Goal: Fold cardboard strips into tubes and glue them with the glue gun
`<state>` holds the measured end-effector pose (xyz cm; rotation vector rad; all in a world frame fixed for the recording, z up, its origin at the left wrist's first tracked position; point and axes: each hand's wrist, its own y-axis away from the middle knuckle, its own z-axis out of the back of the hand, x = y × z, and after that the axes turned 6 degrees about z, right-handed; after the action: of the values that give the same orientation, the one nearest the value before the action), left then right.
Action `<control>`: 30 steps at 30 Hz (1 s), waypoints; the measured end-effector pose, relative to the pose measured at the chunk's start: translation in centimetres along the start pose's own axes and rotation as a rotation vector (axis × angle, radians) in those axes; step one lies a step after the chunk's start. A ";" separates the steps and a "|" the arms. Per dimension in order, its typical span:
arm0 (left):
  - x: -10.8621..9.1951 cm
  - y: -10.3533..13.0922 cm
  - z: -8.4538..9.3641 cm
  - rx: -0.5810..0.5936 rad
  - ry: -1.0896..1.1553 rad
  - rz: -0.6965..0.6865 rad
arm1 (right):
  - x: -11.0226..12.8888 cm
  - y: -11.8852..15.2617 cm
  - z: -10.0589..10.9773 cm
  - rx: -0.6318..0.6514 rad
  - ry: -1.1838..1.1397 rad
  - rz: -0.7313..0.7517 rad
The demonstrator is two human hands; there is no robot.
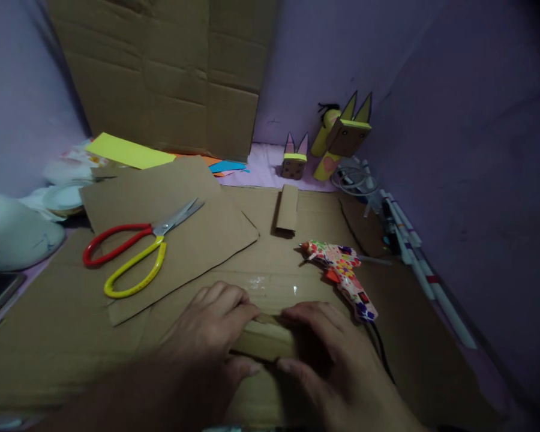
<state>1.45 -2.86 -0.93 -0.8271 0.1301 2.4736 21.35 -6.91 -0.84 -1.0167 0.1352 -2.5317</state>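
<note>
A small folded piece of cardboard (266, 340) lies low in the middle of the view, gripped at both ends. My left hand (216, 327) is closed on its left end, fingers over the far side and thumb at the near side. The right end is held by my right hand (326, 354) in the same way; its palm is in shadow. Just beyond my right hand rests a floral-patterned hot glue gun (342, 270), nozzle pointing left. Farther off stands a folded cardboard strip (288, 208) on the cardboard sheet (270, 264) covering the table.
Scissors (159, 231) with red and yellow handles lie on a loose cardboard piece (207, 222) at left. Cardboard animal figures (294, 161) stand by the back wall. Yellow paper (130, 151) lies behind. Several white tubes (432, 282) line the right edge; a dark phone-like object (0, 294) sits far left.
</note>
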 end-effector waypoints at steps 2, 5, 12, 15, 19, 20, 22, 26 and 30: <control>-0.2 -0.4 0.0 0.047 -0.047 0.026 | -0.1 -0.3 -0.2 0.032 -0.019 -0.047; -0.5 -0.7 0.2 0.104 -0.122 0.061 | 0.0 -0.6 -0.2 0.097 -0.002 -0.126; -0.9 -1.3 0.2 0.161 -0.141 0.101 | 0.3 -2.2 0.2 0.252 0.059 -0.249; -1.0 -1.8 0.3 0.170 -0.125 0.105 | 0.2 -2.7 0.4 0.280 0.065 -0.289; -1.5 -2.1 0.9 0.226 -0.166 0.093 | 0.0 -2.4 0.6 0.270 0.002 -0.337; -1.7 -2.1 1.2 0.223 -0.167 0.093 | 0.0 -2.2 0.7 0.271 -0.017 -0.345; -1.8 -2.2 1.6 0.208 -0.161 0.104 | -0.1 -1.9 0.8 0.270 -0.050 -0.361; -1.7 -2.6 1.8 0.326 -0.183 0.153 | -0.1 -1.7 0.7 0.291 -0.062 -0.370; -1.6 -3.2 1.4 0.477 -0.230 0.156 | 0.0 -1.8 0.3 0.270 -0.003 -0.394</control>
<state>3.39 -0.43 1.38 -0.3389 0.6915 2.5018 20.93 -5.24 -0.18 -1.0160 -0.4385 -2.7913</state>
